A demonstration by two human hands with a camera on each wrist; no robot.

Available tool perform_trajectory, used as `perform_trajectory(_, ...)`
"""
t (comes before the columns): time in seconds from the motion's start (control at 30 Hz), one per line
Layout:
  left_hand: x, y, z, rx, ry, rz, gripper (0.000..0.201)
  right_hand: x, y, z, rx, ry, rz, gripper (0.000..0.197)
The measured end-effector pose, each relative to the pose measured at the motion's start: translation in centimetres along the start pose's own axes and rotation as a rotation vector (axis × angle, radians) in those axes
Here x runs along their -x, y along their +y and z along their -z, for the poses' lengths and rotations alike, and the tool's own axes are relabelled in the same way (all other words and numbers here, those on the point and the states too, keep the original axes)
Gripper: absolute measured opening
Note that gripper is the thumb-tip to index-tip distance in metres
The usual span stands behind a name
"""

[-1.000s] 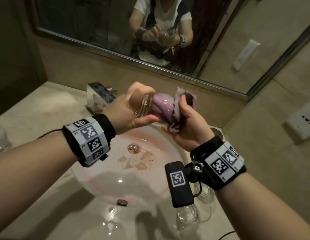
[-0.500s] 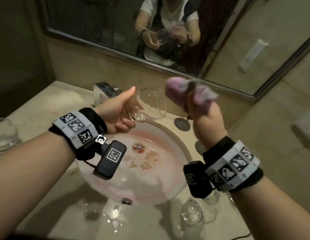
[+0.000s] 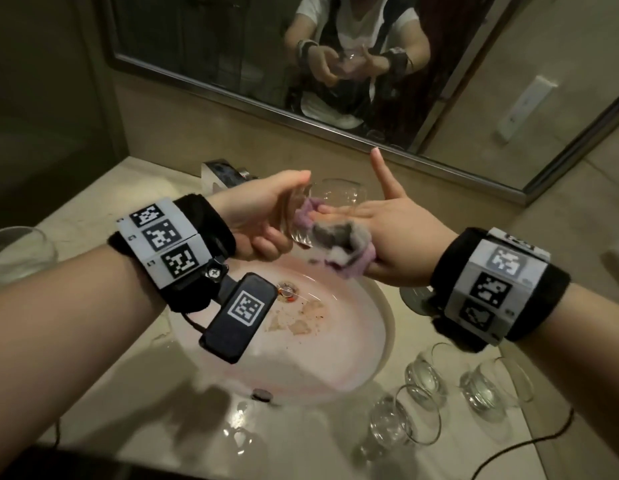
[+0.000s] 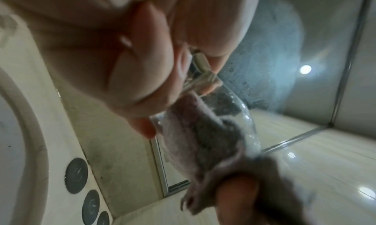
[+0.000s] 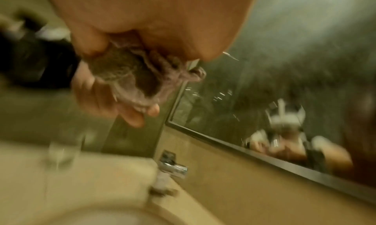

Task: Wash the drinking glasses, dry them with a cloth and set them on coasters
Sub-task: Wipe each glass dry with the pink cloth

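Over the sink, my left hand [image 3: 287, 216] grips a clear drinking glass [image 3: 339, 197] by its thick base, tipped on its side with the mouth to the right. The fingers of my right hand [image 3: 370, 216] reach into the mouth and push a purple-grey cloth [image 3: 342, 247] inside, thumb sticking up. The rest of the cloth bunches under that palm, and the right wrist view shows a finger curled on the cloth [image 5: 130, 74]. The left wrist view shows the cloth [image 4: 195, 132] filling the glass [image 4: 247, 116]. Dark round coasters [image 4: 76, 175] lie by the basin rim.
Three more glasses [image 3: 422, 372] stand on the counter at the front right, and another glass [image 3: 17, 251] at the far left. The pink-stained basin [image 3: 335, 358] lies below my hands, with the chrome tap [image 3: 221, 173] behind. A mirror and wall close the back.
Half a second ago my right hand held the cloth up, apart from the glass. It has come down and pushed the cloth into the glass's mouth. My left hand still holds the base.
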State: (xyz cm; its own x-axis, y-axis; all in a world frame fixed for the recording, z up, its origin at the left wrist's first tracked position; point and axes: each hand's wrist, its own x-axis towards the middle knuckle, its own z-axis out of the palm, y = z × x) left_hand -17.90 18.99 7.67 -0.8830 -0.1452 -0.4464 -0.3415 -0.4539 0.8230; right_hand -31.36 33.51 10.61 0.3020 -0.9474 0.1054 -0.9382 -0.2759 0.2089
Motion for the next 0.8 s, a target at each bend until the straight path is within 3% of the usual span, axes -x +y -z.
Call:
perform_trajectory(0.03, -0.1, 0.1, -0.2, -0.001, 0.032, -0.033, 0.049, -0.3, -0.2, 0.3, -0.129, -0.008, -0.082, 0.029)
perform_trajectory(0.1, -0.5, 0.3, -0.8, -0.006, 0.130, -0.135, 0.051, -0.6, -0.8, 0.7, -0.692, -0.079, -0.395, 0.013)
perform_trajectory(0.2, -0.8, 0.2, -1.9, -0.081, 0.348, -0.400, 0.046, -0.8, -0.9, 1.2, -1.529, 0.267, -0.650, 0.019)
perform_trajectory(0.3, -0.6, 0.6, -2.2, -0.397, 0.516, -0.722, 0.028, -1.3, -0.8, 1.5, -1.831, 0.517, -0.695, 0.047)
perform_trajectory(0.37, -0.3, 0.8, -1.8, -0.523, 0.519, -0.834, 0.028, -1.5, -0.7, 1.6, -1.897, 0.579, -0.755, 0.053)
perform_trajectory(0.4, -0.2, 0.8, -1.5, -0.565, 0.503, -0.845, 0.033, -1.4, -0.4, 1.3, -1.902, 0.599, -0.776, 0.041)
perform_trajectory(0.43, -0.1, 0.6, -1.1, -0.598, 0.490, -0.845, 0.038, -1.3, -0.5, 1.4, -1.935, 0.618, -0.784, 0.034)
perform_trajectory(0.5, 0.0, 0.1, -0.5, -0.617, 0.471, -0.830, 0.044, -0.4, -0.3, 1.5, -1.994, 0.665, -0.770, 0.041)
perform_trajectory(0.6, 0.0, -0.8, 0.1, -0.508, 0.499, -0.761, 0.037, 1.5, 1.1, 2.0, -1.970, 0.873, -0.819, 0.045)
perform_trajectory(0.67, 0.2, -1.4, 0.1, -0.348, 0.494, -0.716, 0.032, 2.0, 2.0, 2.5, -1.766, 0.986, -0.881, 0.048)
perform_trajectory(0.7, 0.2, -1.6, 0.1, -0.298, 0.480, -0.708, 0.031, 1.8, 1.9, 2.7, -1.604, 0.976, -0.875, 0.044)
perform_trajectory(0.8, 0.3, -1.9, -0.4, -0.361, 0.443, -0.708, 0.035, -0.5, -0.1, 1.5, -1.201, 0.754, -0.849, 0.021)
